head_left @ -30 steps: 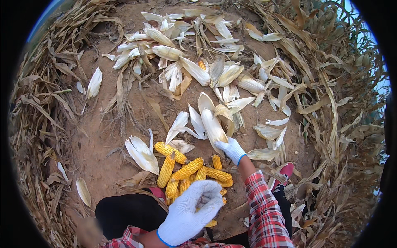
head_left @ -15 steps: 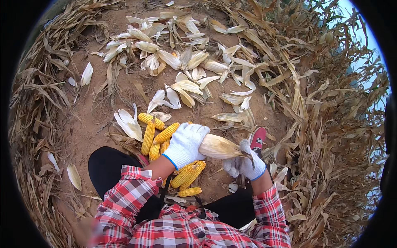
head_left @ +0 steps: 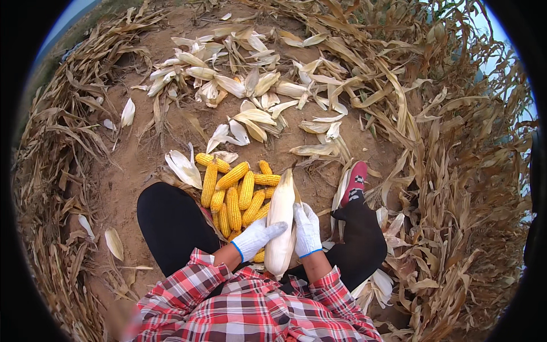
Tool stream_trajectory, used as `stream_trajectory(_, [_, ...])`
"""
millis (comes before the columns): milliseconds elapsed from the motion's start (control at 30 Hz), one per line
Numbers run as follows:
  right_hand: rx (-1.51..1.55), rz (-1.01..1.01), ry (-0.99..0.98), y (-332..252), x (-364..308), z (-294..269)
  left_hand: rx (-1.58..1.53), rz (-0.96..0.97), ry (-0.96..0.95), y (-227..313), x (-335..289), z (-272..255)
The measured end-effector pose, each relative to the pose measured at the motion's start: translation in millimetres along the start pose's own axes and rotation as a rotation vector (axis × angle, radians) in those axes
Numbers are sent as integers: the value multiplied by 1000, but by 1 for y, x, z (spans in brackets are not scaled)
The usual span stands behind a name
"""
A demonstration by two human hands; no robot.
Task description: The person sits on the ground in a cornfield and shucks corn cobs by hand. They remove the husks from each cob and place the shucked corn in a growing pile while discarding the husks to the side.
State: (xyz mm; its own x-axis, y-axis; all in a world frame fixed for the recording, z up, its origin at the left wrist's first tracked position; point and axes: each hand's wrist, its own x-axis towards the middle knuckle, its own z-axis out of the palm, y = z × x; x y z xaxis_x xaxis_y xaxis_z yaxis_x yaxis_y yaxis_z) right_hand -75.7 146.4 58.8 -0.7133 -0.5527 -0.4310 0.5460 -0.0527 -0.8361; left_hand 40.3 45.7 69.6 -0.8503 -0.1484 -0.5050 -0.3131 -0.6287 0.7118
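Note:
An unshucked ear of corn [head_left: 279, 231], wrapped in pale cream husk, stands nearly lengthwise before me, its narrow tip pointing away. My left hand [head_left: 255, 238], in a white knitted glove with a blue cuff, grips its left side with the thumb laid across the husk. On the other side, my gloved right hand [head_left: 306, 229] is closed on the ear's right edge, where a strip of husk stands out. A heap of bare yellow corn cobs [head_left: 233, 205] lies on the soil between my legs, partly hidden by my left hand and the ear.
Loose husks [head_left: 250, 122] are scattered over the brown soil [head_left: 154, 137] ahead. Dry corn stalks [head_left: 450, 188] bank up along the right, with more dry leaves [head_left: 62, 131] at the left. My pink shoe [head_left: 354, 182] is right of the ear; my bent knees flank the cobs.
The husked ear has swung from lying sideways to nearly lengthwise and come closer to me. Both hands have drawn in toward my body, uncovering more of the yellow cobs.

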Motion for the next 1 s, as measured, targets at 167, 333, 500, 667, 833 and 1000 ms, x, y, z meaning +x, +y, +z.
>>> stream_trajectory(167, [218,142,-21,8,1,4,-130,-64,-119,-11,-5,-22])
stream_trajectory(333, [73,241,-71,-5,11,-10,-156,-94,49,-1,-1,-13])
stream_trajectory(500, [231,69,129,10,10,9,607,115,308,-5,2,-4])
stream_trajectory(667, [140,-49,127,1,-5,33,-200,-5,196,-5,24,-28])
stream_trajectory(833, [203,-148,85,-38,-6,40,-489,4,343,-10,46,-44])
stream_trajectory(1000, [246,1,-116,-61,-40,34,-785,85,538,1,59,-69])
